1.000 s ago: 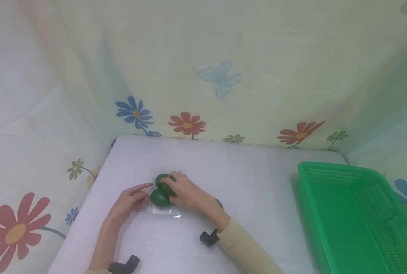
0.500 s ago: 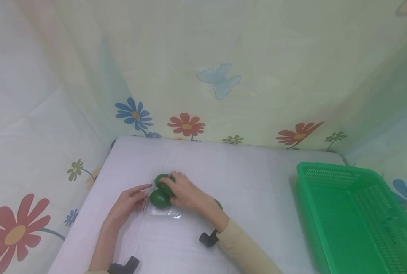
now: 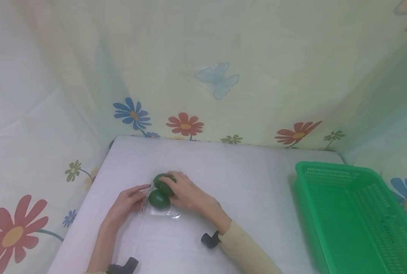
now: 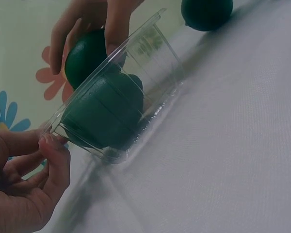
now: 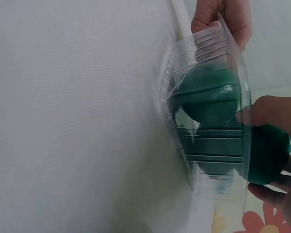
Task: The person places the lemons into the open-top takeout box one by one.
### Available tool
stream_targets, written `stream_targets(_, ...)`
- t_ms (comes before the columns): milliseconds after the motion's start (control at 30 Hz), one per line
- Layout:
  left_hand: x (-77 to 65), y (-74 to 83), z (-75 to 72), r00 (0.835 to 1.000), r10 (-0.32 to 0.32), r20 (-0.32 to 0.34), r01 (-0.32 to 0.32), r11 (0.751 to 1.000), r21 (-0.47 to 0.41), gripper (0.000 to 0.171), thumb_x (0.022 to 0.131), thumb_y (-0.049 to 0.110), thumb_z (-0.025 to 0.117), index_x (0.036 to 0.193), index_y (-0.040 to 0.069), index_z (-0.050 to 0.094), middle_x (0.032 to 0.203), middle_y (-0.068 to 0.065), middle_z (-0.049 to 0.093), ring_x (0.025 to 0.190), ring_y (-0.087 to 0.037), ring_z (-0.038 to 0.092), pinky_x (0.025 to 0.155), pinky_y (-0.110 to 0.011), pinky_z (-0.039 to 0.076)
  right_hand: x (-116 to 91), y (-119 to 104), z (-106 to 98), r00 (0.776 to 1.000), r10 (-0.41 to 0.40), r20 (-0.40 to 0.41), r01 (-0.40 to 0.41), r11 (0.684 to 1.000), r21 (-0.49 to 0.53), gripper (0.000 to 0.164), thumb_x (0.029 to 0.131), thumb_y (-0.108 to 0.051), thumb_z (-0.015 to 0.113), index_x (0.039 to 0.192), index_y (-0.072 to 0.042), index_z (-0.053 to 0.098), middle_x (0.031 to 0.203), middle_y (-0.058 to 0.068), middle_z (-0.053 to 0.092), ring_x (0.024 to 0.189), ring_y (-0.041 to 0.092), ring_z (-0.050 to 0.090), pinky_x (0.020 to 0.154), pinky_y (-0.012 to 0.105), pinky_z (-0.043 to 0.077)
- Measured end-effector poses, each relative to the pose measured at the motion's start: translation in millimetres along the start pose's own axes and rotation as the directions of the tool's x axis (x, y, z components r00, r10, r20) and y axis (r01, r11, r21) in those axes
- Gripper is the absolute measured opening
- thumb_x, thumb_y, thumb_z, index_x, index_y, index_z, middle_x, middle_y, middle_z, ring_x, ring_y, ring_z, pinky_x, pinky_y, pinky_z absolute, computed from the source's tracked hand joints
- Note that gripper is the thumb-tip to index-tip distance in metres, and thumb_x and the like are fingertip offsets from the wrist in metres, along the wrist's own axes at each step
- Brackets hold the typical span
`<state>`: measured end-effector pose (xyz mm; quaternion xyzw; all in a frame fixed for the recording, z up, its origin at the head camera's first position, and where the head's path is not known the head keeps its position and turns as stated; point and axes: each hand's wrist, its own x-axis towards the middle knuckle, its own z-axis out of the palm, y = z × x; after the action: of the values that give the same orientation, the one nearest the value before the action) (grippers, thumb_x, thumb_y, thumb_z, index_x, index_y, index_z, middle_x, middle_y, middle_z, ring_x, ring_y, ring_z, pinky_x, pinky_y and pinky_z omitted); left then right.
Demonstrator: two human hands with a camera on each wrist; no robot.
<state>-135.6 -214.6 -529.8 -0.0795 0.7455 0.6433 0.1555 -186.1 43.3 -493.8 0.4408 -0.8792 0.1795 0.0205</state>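
My left hand [image 3: 123, 205] pinches the left rim of a clear plastic container [image 4: 160, 63] between thumb and fingers. Two dark green, smooth, lime-like fruits lie inside: a front fruit [image 3: 159, 199] and a back fruit [image 3: 157, 181]. A third green fruit [image 5: 269, 155] is gripped from above by my right hand [image 3: 191, 194]; it sits partly above the rim, close against the others. In the left wrist view, that held fruit [image 4: 84, 57] shows between the right thumb and fingers. The container's right side is hidden by my right hand in the head view.
Another green fruit [image 4: 206, 12] rests on the white-covered table [image 3: 258, 182], almost hidden behind my right forearm in the head view. A green perforated basket [image 3: 313, 228] stands at the right. Flower-patterned curtains [image 3: 224, 106] rise behind and beside the table.
The head view has shifted slightly. My right forearm covers more of the loose fruit beside it. Both hands keep their holds with hardly any movement.
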Motion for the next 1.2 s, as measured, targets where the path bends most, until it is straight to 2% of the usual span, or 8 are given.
stream_targets(167,0.4,-0.5,-0.4,1.0,-0.007,-0.002,0.007,1.0,-0.011,0.049,0.104,0.023,0.061,0.148,0.004,0.052,0.09,-0.002,0.062,0.08,-0.011,0.06,0.07,-0.023,0.053,-9,0,-7,0.999,0.032,-0.003,-0.032,0.999,0.002,0.069,0.09,-0.024,0.081,0.149,-0.019,0.046,0.152,0.015,0.046,0.139,0.029,0.046,0.114,0.042,0.043)
stream_targets(367,-0.7,-0.5,-1.9,1.0,-0.012,0.01,0.012,1.0,-0.022,0.05,0.104,0.022,0.061,0.149,0.002,0.052,0.088,-0.002,0.062,0.077,-0.012,0.059,0.069,-0.024,0.053,-27,8,-16,0.995,0.067,-0.074,-0.07,0.997,-0.032,0.068,0.09,-0.033,0.08,0.147,-0.015,0.048,0.15,0.014,0.047,0.139,0.029,0.045,0.116,0.046,0.04)
stream_targets(500,-1.5,-0.1,-3.9,1.0,-0.018,0.005,0.018,1.0,-0.011,0.049,0.104,0.022,0.06,0.149,0.004,0.052,0.091,-0.002,0.063,0.081,-0.011,0.06,0.072,-0.024,0.054,-47,19,-24,0.986,0.147,-0.075,-0.151,0.988,-0.043,0.076,0.09,-0.04,0.08,0.152,-0.015,0.044,0.158,0.014,0.04,0.147,0.031,0.037,0.121,0.049,0.033)
stream_targets(633,-1.6,-0.2,-4.6,1.0,-0.03,0.002,0.03,0.999,-0.011,0.049,0.104,0.022,0.06,0.15,0.005,0.051,0.095,-0.001,0.064,0.087,-0.01,0.06,0.076,-0.023,0.055,-68,28,-31,0.973,0.224,-0.055,-0.225,0.974,-0.015,0.082,0.089,-0.042,0.081,0.155,-0.015,0.04,0.164,0.018,0.029,0.151,0.038,0.031,0.123,0.054,0.028)
stream_targets(733,-1.3,-1.3,-3.9,0.999,-0.03,0.01,0.03,0.999,-0.01,0.05,0.105,0.022,0.06,0.151,0.004,0.05,0.097,-0.001,0.064,0.088,-0.01,0.06,0.077,-0.022,0.055,-84,32,-32,0.964,0.263,-0.032,-0.263,0.965,0.024,0.083,0.087,-0.04,0.083,0.154,-0.014,0.041,0.164,0.021,0.029,0.15,0.042,0.031,0.122,0.057,0.029)
stream_targets(867,-1.7,-1.2,-2.7,0.999,-0.031,0.009,0.031,1.0,-0.003,0.05,0.105,0.022,0.06,0.15,0.004,0.05,0.096,-0.001,0.063,0.087,-0.01,0.06,0.076,-0.022,0.055,-102,34,-28,0.95,0.312,0.022,-0.313,0.948,0.058,0.082,0.086,-0.039,0.085,0.153,-0.017,0.043,0.164,0.02,0.03,0.151,0.039,0.033,0.12,0.055,0.033)
stream_targets(967,-2.7,0.4,-2.3,1.0,-0.026,0.002,0.026,1.0,0.003,0.049,0.105,0.022,0.059,0.15,0.004,0.051,0.095,-0.002,0.063,0.087,-0.011,0.06,0.076,-0.023,0.055,-111,34,-24,0.938,0.343,0.06,-0.347,0.935,0.077,0.081,0.087,-0.04,0.083,0.154,-0.019,0.042,0.166,0.018,0.029,0.151,0.036,0.034,0.119,0.053,0.035)
stream_targets(1200,-2.0,2.7,-1.0,1.0,-0.025,0.009,0.025,1.0,-0.006,0.05,0.104,0.023,0.061,0.15,0.004,0.051,0.094,-0.002,0.064,0.086,-0.01,0.061,0.076,-0.023,0.055,-121,29,-17,0.924,0.373,0.084,-0.381,0.917,0.117,0.081,0.087,-0.041,0.083,0.154,-0.02,0.044,0.166,0.016,0.029,0.148,0.037,0.039,0.117,0.053,0.039)
